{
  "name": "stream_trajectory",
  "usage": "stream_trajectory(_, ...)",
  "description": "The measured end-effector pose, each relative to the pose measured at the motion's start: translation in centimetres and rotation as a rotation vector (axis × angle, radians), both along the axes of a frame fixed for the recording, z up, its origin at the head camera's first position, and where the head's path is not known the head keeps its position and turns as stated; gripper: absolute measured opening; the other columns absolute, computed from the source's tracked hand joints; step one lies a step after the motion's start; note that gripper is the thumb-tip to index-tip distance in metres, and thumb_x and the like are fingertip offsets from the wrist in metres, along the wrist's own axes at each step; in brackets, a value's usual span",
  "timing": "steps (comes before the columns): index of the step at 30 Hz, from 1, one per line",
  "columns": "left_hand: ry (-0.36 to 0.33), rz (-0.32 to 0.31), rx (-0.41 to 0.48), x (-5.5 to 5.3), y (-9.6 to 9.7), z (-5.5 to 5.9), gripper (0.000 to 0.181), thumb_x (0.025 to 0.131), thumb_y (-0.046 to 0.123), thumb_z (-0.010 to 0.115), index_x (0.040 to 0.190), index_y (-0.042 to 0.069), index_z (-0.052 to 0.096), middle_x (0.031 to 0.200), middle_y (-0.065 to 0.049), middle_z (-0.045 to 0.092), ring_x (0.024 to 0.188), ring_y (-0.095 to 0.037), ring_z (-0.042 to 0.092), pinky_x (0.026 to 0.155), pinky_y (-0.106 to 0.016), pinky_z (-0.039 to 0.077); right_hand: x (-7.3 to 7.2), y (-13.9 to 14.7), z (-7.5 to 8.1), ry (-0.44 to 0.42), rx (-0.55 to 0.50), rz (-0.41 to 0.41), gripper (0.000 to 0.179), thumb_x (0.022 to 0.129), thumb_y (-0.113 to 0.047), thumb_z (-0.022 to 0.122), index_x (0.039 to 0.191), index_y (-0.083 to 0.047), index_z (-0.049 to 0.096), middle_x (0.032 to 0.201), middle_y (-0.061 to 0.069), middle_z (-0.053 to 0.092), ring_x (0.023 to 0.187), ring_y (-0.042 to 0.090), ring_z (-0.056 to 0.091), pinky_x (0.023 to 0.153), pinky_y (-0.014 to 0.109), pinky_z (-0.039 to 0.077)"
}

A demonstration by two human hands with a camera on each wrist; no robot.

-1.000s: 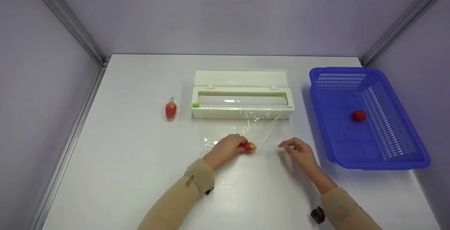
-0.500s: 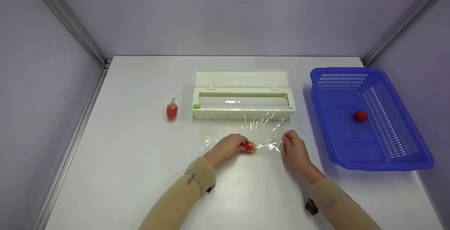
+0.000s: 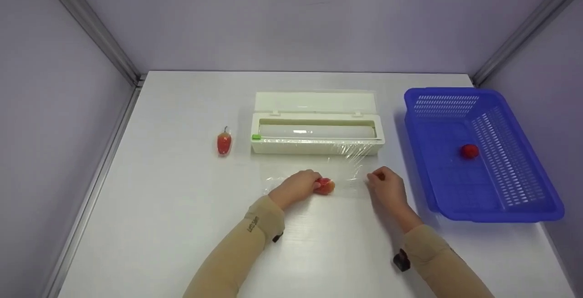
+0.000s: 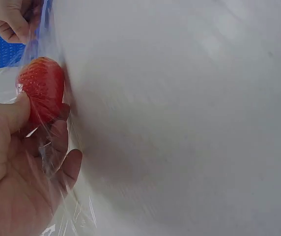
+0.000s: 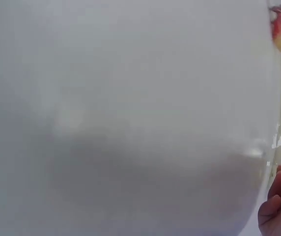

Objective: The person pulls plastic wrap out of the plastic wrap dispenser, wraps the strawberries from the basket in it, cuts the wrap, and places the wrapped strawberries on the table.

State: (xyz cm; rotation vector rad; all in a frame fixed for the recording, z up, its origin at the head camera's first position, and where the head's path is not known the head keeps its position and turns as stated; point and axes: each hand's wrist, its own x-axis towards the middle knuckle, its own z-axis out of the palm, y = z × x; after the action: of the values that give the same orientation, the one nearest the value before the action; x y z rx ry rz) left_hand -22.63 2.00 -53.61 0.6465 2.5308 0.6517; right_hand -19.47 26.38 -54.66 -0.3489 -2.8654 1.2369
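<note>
My left hand [image 3: 296, 187] pinches a red strawberry [image 3: 326, 186] between thumb and fingers. In the left wrist view, clear plastic wrap [image 4: 44, 152] lies across the palm and around the strawberry, whose paler end points towards my other hand. To the right, my right hand [image 3: 388, 188] pinches the corner of the plastic wrap, thumb against fingertips. That film runs from the front of a white wrap dispenser [image 3: 319, 147], creased near its right end. The dispenser's lid stands open with the roll [image 3: 319, 131] showing inside. Only part of my right hand shows in the right wrist view.
A second red fruit with a stem [image 3: 223, 144], shiny as if wrapped, lies left of the dispenser. At the right stands a blue plastic basket [image 3: 421, 170] holding one red fruit [image 3: 469, 151]. A green slider [image 3: 256, 137] sits at the dispenser's left front. Walls border the white table.
My right hand has moved from apart from the film to pinching its edge, drawing it outward and slightly up. The left hand, still holding the strawberry, has shifted slightly up and right.
</note>
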Motion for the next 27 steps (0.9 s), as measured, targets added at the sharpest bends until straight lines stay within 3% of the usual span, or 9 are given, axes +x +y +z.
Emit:
stream_trajectory(2, -0.01, -0.002, -0.006, -0.1, 0.0, 0.1, 0.027, 0.097, 0.024, 0.044, 0.114, 0.01, 0.06, 0.108, -0.004, 0.063, 0.106, -0.02, 0.059, 0.096, -0.033, 0.045, 0.3, 0.0, 0.4, 0.061, -0.007, -0.029, 0.014, 0.092, -0.015, 0.054, 0.094, -0.002, 0.059, 0.089, 0.011, 0.06, 0.08, 0.02, 0.052, 0.068, 0.027, 0.042)
stream_trajectory(4, -0.022, 0.001, -0.009, -0.2, 0.0, 0.2, 0.028, 0.098, 0.025, 0.043, 0.114, 0.01, 0.06, 0.11, -0.005, 0.063, 0.108, -0.021, 0.058, 0.097, -0.034, 0.044, 0.8, -0.4, 0.7, 0.183, 0.034, 0.003, 0.011, 0.091, -0.009, 0.054, 0.094, 0.0, 0.059, 0.089, 0.013, 0.06, 0.081, 0.022, 0.053, 0.07, 0.03, 0.044)
stream_trajectory(8, -0.027, -0.007, -0.01, -0.4, 0.0, 0.3, 0.029, 0.098, 0.023, 0.042, 0.116, 0.008, 0.059, 0.114, -0.007, 0.063, 0.111, -0.021, 0.057, 0.099, -0.035, 0.043, 1.8, -1.9, 0.7, 0.45, 0.229, 0.273, 0.014, 0.082, 0.002, 0.061, 0.097, 0.0, 0.062, 0.093, 0.013, 0.061, 0.088, 0.027, 0.058, 0.079, 0.039, 0.048)
stream_trajectory(10, -0.026, -0.012, -0.011, -0.5, 0.1, 0.4, 0.03, 0.098, 0.023, 0.042, 0.117, 0.007, 0.059, 0.116, -0.008, 0.062, 0.113, -0.022, 0.056, 0.101, -0.035, 0.042, 2.1, -2.8, 0.3, 0.523, 0.319, 0.425, 0.023, 0.079, 0.004, 0.065, 0.101, -0.001, 0.062, 0.098, 0.012, 0.063, 0.096, 0.028, 0.059, 0.085, 0.04, 0.049)
stream_trajectory(13, -0.033, -0.019, -0.013, -0.7, 0.2, 0.5, 0.031, 0.098, 0.023, 0.042, 0.118, 0.007, 0.059, 0.117, -0.008, 0.062, 0.114, -0.023, 0.056, 0.102, -0.035, 0.041, 2.2, -4.1, -0.2, 0.556, 0.371, 0.557, 0.032, 0.077, 0.003, 0.067, 0.107, -0.004, 0.063, 0.106, 0.011, 0.064, 0.101, 0.027, 0.06, 0.088, 0.039, 0.05)
stream_trajectory(18, -0.04, -0.029, -0.001, -0.8, 0.3, 0.5, 0.03, 0.097, 0.023, 0.044, 0.115, 0.006, 0.061, 0.115, -0.008, 0.064, 0.113, -0.023, 0.057, 0.101, -0.035, 0.042, 1.6, -5.4, -0.6, 0.592, 0.364, 0.677, 0.034, 0.079, 0.004, 0.065, 0.112, -0.002, 0.063, 0.112, 0.011, 0.063, 0.105, 0.026, 0.06, 0.09, 0.036, 0.05)
stream_trajectory(27, 0.008, -0.004, 0.1, -1.0, -0.1, 0.0, 0.028, 0.095, 0.022, 0.048, 0.105, 0.003, 0.067, 0.104, -0.009, 0.069, 0.103, -0.024, 0.062, 0.095, -0.034, 0.046, 0.7, -6.2, -0.6, 0.582, 0.36, 0.712, 0.027, 0.081, 0.003, 0.064, 0.107, -0.001, 0.066, 0.109, 0.011, 0.064, 0.105, 0.025, 0.06, 0.089, 0.034, 0.05)
